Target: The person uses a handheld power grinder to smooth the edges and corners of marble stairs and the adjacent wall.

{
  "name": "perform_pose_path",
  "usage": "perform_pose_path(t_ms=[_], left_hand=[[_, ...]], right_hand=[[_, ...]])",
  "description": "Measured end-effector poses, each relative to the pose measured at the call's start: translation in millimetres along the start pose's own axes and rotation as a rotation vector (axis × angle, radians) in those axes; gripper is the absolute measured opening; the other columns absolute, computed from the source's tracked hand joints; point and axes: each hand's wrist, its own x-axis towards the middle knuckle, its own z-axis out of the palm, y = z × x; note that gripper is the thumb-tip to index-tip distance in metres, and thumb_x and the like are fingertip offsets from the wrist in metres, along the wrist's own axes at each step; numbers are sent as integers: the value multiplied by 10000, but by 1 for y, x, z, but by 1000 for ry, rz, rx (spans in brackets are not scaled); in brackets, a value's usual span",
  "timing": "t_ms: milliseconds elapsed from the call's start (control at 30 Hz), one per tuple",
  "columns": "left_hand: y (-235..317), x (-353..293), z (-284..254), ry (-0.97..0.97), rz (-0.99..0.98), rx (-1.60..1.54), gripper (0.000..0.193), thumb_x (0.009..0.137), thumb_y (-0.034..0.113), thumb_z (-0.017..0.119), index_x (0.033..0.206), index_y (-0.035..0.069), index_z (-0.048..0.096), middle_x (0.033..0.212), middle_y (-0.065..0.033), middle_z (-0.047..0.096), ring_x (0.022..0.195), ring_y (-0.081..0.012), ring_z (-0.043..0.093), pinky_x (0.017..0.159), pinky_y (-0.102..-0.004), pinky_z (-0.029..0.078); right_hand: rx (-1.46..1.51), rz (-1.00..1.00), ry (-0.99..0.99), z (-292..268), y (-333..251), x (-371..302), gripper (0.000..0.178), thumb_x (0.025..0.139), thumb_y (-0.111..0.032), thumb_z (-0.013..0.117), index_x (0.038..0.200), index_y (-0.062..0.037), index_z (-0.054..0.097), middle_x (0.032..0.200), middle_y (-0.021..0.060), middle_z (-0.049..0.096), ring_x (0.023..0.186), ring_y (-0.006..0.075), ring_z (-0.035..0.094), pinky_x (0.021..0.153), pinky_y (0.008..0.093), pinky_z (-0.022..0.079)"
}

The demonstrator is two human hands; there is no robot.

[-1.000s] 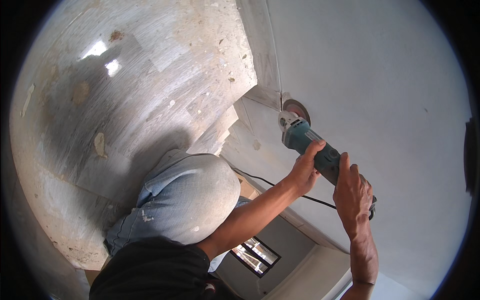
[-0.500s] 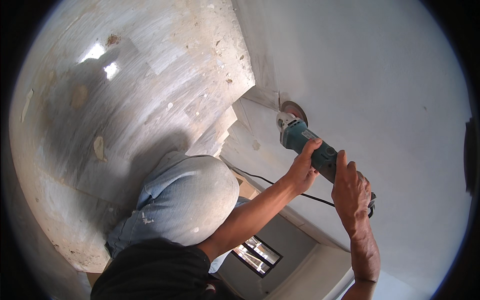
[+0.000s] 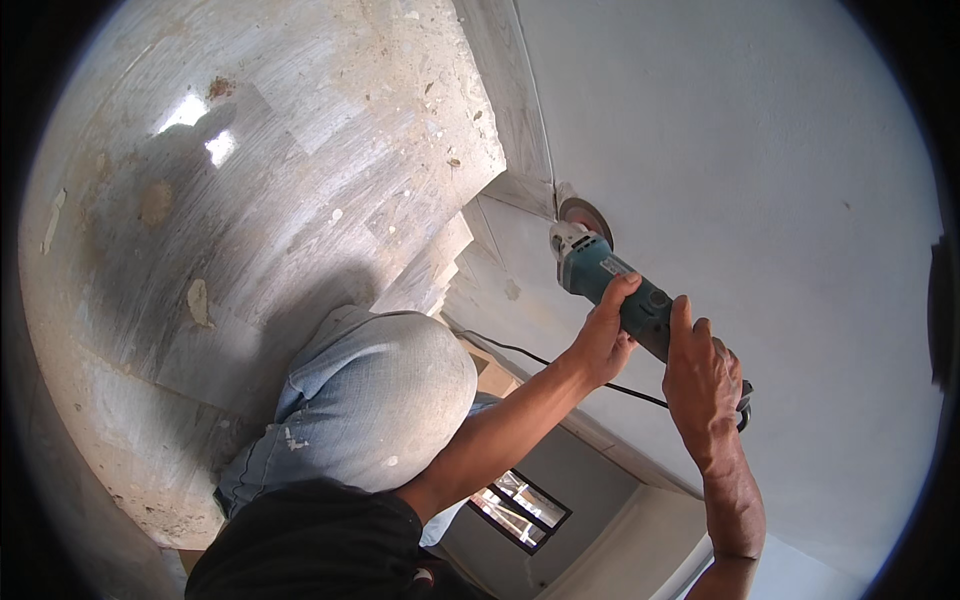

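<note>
Head view: has a green angle grinder (image 3: pixel 598 270) in both bare hands, held up by the pale wall (image 3: pixel 760 150) on the right. Has the left hand (image 3: pixel 605 340) wrapped around the middle, thumb on top, and the right hand (image 3: pixel 703 375) curled around the near end. Looks like a pretty firm grip, no slack to see in either. Puts the disc (image 3: pixel 588 217) at the far end, right beside the skirting (image 3: pixel 505 70) corner. Can't tell whether it's spinning or really biting into the wall.

Would worry most about kickback: could snag the disc edge in that dark corner joint (image 3: pixel 555 203) and jerk the tool back. Could chip the skirting or gouge the wall if tilted or pushed too hard. Could get nasty for bare fingers too, if allowed to slide toward the head. Might tug the black cord (image 3: pixel 640 397), strung behind the left forearm (image 3: pixel 500 435), and wobble the aim. Don't love the knee (image 3: pixel 420 365) being so near those steps (image 3: pixel 455 250) either; could overbalance when leaning right.
</note>
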Motion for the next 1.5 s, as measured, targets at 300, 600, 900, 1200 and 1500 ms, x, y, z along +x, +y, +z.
perform_pose_path(t_ms=[300, 600, 900, 1200, 1500], left_hand=[[1, 0, 1, -2, 15, 10, 276, 884, 371, 709, 1018, 198, 542, 922, 73, 603, 912, -56, 602, 888, -262, 473], [-3, -3, 5, 70, -22, -3, 300, 887, 386, 704, 1065, 211, 536, 950, 87, 598, 949, -67, 600, 916, -278, 471], [1, -4, 4, 6, 9, 19, 278, 886, 382, 702, 1024, 195, 551, 950, 74, 601, 939, -60, 597, 908, -259, 470], [-2, 0, -2, 40, -22, 31, 269, 887, 381, 698, 1026, 209, 545, 943, 76, 601, 932, -59, 594, 919, -288, 464], [-12, -3, -3, 51, 31, 97, 369, 860, 448, 703, 1087, 209, 536, 999, 68, 553, 966, -55, 547, 962, -308, 399]], right_hand=[[-13, -2, 1, 0, 0, 2, 539, 843, 2, 645, 1309, -19, 378, 874, 162, 610, 776, 316, 714, 636, 408, 587], [9, 18, -56, -2, 1, 0, 534, 833, 22, 643, 1296, -19, 380, 881, 167, 610, 778, 321, 710, 640, 421, 576], [4, 10, -19, -3, -1, -1, 526, 831, 17, 641, 1289, -18, 386, 874, 163, 601, 779, 317, 709, 648, 418, 577], [30, 22, -58, -1, 0, 1, 538, 836, 12, 630, 1314, -10, 383, 902, 174, 609, 788, 338, 706, 660, 428, 573], [71, 32, -35, 4, 4, -8, 534, 827, 25, 619, 1306, -14, 388, 896, 172, 604, 791, 342, 700, 657, 435, 568]])
